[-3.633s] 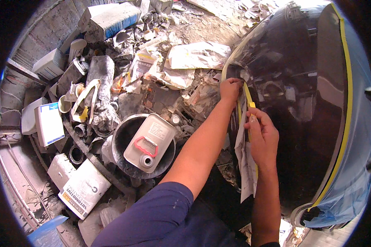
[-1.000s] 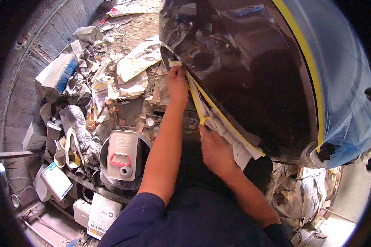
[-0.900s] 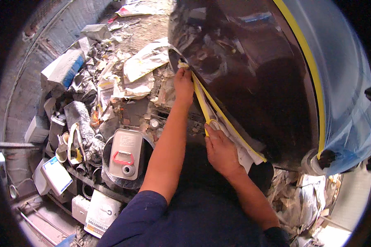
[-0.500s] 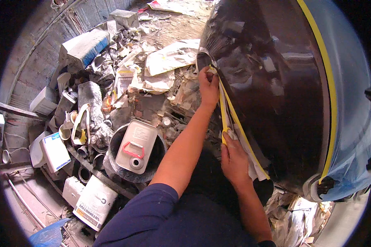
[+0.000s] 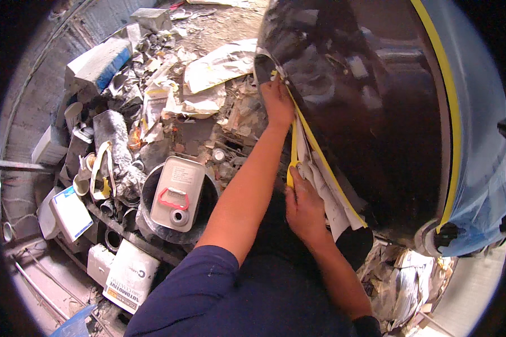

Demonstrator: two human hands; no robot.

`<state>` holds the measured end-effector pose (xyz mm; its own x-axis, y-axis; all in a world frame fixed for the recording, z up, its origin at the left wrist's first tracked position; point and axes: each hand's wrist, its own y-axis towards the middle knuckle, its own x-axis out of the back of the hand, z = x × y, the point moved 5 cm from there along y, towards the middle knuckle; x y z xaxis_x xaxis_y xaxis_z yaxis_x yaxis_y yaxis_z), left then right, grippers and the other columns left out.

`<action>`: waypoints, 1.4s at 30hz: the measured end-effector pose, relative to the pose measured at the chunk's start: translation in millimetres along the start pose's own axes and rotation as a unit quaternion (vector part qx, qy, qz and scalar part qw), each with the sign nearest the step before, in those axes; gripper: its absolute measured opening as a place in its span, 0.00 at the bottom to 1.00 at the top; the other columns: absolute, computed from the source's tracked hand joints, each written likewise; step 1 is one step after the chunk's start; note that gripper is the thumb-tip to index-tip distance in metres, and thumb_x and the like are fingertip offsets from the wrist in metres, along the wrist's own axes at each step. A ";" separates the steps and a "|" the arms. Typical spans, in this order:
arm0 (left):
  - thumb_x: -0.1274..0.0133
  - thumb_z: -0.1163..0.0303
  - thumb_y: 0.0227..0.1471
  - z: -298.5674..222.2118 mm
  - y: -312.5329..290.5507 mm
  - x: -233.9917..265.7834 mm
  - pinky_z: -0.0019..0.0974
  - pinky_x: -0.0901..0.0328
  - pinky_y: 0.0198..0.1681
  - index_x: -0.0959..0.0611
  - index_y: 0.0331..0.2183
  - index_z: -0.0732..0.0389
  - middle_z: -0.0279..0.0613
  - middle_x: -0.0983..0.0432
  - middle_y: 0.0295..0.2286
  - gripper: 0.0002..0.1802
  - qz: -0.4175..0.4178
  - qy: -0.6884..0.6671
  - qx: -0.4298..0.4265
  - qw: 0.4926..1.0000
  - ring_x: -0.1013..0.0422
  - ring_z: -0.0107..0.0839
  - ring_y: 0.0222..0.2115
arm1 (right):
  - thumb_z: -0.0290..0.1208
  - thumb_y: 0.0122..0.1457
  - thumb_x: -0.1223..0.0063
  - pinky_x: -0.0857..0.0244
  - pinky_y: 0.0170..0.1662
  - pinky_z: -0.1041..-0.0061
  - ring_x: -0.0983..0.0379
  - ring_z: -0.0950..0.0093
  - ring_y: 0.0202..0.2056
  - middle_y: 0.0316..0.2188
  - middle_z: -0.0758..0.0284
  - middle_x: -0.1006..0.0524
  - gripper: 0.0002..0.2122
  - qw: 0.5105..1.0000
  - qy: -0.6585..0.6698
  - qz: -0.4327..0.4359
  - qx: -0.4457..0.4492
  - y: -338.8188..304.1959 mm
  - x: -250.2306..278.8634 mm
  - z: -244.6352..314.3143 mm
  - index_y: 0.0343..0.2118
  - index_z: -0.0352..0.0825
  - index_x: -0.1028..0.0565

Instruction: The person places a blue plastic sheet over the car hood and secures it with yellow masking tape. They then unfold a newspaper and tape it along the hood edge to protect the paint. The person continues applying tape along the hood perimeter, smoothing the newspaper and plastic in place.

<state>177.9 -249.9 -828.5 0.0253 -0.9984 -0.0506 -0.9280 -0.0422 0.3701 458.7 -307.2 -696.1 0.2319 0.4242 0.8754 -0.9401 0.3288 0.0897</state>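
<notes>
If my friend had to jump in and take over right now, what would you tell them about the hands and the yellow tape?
Left hand: pressed flat on the yellow tape at the upper edge of the dark glossy panel.
Right hand: lower down, grip pinching the tape and the white masking paper against the panel edge.
Done: tape and paper run along the edge between the two hands; a second yellow strip holds blue sheeting on the far side.
Left: the paper's lower end, below the right hand, hangs loose and looks unpressed.
</notes>
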 end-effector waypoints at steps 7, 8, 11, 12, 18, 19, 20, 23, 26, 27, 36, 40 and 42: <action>0.51 0.75 0.70 -3.5 -2.8 0.4 0.48 0.35 0.54 0.17 0.59 0.69 0.54 0.30 0.45 0.21 -0.028 0.016 -0.007 0.999 0.31 0.51 0.47 | 0.30 0.72 0.44 0.19 0.39 0.62 0.14 0.59 0.36 0.39 0.53 0.14 0.23 0.994 0.043 0.028 -0.097 -45.8 -37.8 -28.7 0.68 0.31 0.27; 0.51 0.75 0.70 -2.1 -2.9 0.2 0.48 0.35 0.55 0.18 0.59 0.70 0.54 0.30 0.45 0.21 -0.023 0.022 -0.005 0.999 0.31 0.51 0.47 | 0.29 0.73 0.46 0.19 0.39 0.65 0.13 0.64 0.34 0.36 0.56 0.13 0.23 0.994 0.053 0.041 -0.085 -54.6 -41.6 -27.5 0.68 0.31 0.27; 0.51 0.74 0.71 -1.6 0.4 -0.5 0.50 0.35 0.56 0.19 0.60 0.70 0.55 0.31 0.47 0.21 0.003 0.021 0.024 0.999 0.30 0.53 0.49 | 0.27 0.72 0.46 0.19 0.39 0.67 0.13 0.68 0.32 0.32 0.61 0.14 0.23 0.992 0.028 0.079 -0.094 -68.7 -56.0 -45.9 0.68 0.32 0.26; 0.51 0.74 0.71 -2.5 -0.5 -0.2 0.49 0.35 0.56 0.19 0.61 0.69 0.55 0.30 0.47 0.21 0.000 0.026 0.026 0.999 0.30 0.53 0.49 | 0.27 0.70 0.45 0.19 0.37 0.67 0.14 0.68 0.30 0.31 0.62 0.14 0.23 0.994 -0.035 0.069 -0.079 -70.2 -55.2 -56.5 0.68 0.33 0.25; 0.51 0.73 0.72 1.6 0.7 2.3 0.46 0.35 0.57 0.20 0.61 0.71 0.56 0.30 0.47 0.22 -0.013 0.062 0.018 0.998 0.30 0.53 0.50 | 0.26 0.63 0.41 0.22 0.31 0.63 0.18 0.66 0.24 0.26 0.63 0.17 0.25 0.951 -0.298 -0.075 0.022 -59.2 -12.8 -91.2 0.65 0.38 0.22; 0.51 0.73 0.72 2.9 2.0 3.6 0.46 0.35 0.57 0.20 0.61 0.71 0.57 0.30 0.47 0.21 -0.015 0.036 0.017 0.999 0.30 0.53 0.50 | 0.26 0.63 0.41 0.21 0.33 0.62 0.17 0.65 0.27 0.27 0.64 0.16 0.25 0.954 -0.296 -0.050 -0.003 -61.8 -5.7 -90.5 0.65 0.37 0.22; 0.52 0.73 0.72 0.9 2.8 3.1 0.47 0.35 0.57 0.20 0.61 0.72 0.57 0.30 0.48 0.21 -0.015 0.007 0.018 1.000 0.30 0.53 0.50 | 0.27 0.62 0.40 0.20 0.35 0.60 0.15 0.63 0.29 0.29 0.65 0.16 0.25 0.954 -0.296 -0.026 -0.030 -62.2 1.2 -88.6 0.64 0.37 0.21; 0.52 0.74 0.72 -4.5 0.7 1.3 0.47 0.35 0.57 0.20 0.60 0.72 0.58 0.29 0.48 0.21 -0.001 0.015 0.034 0.999 0.30 0.53 0.50 | 0.27 0.62 0.39 0.19 0.35 0.62 0.16 0.64 0.28 0.27 0.66 0.17 0.26 0.953 -0.296 -0.034 -0.050 -63.2 3.6 -89.4 0.65 0.37 0.21; 0.52 0.74 0.72 -8.2 0.4 2.1 0.48 0.35 0.57 0.20 0.60 0.73 0.58 0.29 0.48 0.20 0.003 0.058 0.003 0.998 0.30 0.53 0.50 | 0.27 0.62 0.39 0.19 0.35 0.62 0.16 0.64 0.28 0.29 0.65 0.16 0.25 0.957 -0.283 -0.044 -0.045 -64.6 7.1 -86.8 0.64 0.37 0.21; 0.52 0.74 0.72 -6.6 1.7 3.0 0.48 0.35 0.56 0.21 0.60 0.73 0.58 0.29 0.48 0.20 0.000 0.071 -0.015 0.997 0.30 0.53 0.50 | 0.27 0.62 0.39 0.19 0.35 0.61 0.15 0.64 0.28 0.30 0.64 0.15 0.25 0.958 -0.279 -0.051 -0.036 -64.2 9.0 -84.7 0.64 0.37 0.21; 0.51 0.72 0.72 -9.5 1.8 10.1 0.48 0.35 0.54 0.26 0.49 0.70 0.56 0.28 0.45 0.11 -0.025 0.025 0.008 0.999 0.30 0.50 0.47 | 0.25 0.67 0.42 0.18 0.39 0.63 0.13 0.59 0.33 0.36 0.55 0.13 0.20 0.951 -0.294 -0.094 -0.026 -52.3 26.3 -88.1 0.61 0.34 0.20; 0.52 0.71 0.72 -28.8 -15.7 29.1 0.48 0.34 0.58 0.27 0.59 0.69 0.58 0.25 0.50 0.18 0.046 0.022 -0.078 0.996 0.29 0.50 0.52 | 0.25 0.67 0.43 0.18 0.39 0.61 0.13 0.58 0.34 0.38 0.54 0.13 0.19 0.965 -0.238 -0.095 -0.053 -56.5 25.6 -93.7 0.60 0.34 0.19; 0.51 0.71 0.71 -47.5 -38.7 43.3 0.49 0.34 0.60 0.27 0.62 0.69 0.59 0.25 0.52 0.22 0.063 0.019 -0.114 0.991 0.29 0.52 0.54 | 0.25 0.67 0.43 0.18 0.39 0.61 0.13 0.57 0.35 0.39 0.53 0.13 0.18 0.970 -0.214 -0.098 -0.066 -52.5 31.2 -89.8 0.60 0.34 0.19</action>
<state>232.6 -293.3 -800.9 -0.0683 -0.9968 0.0420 -0.8165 0.0801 0.5717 537.7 -235.5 -716.2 0.2512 -0.0366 0.9672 -0.8420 0.4846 0.2370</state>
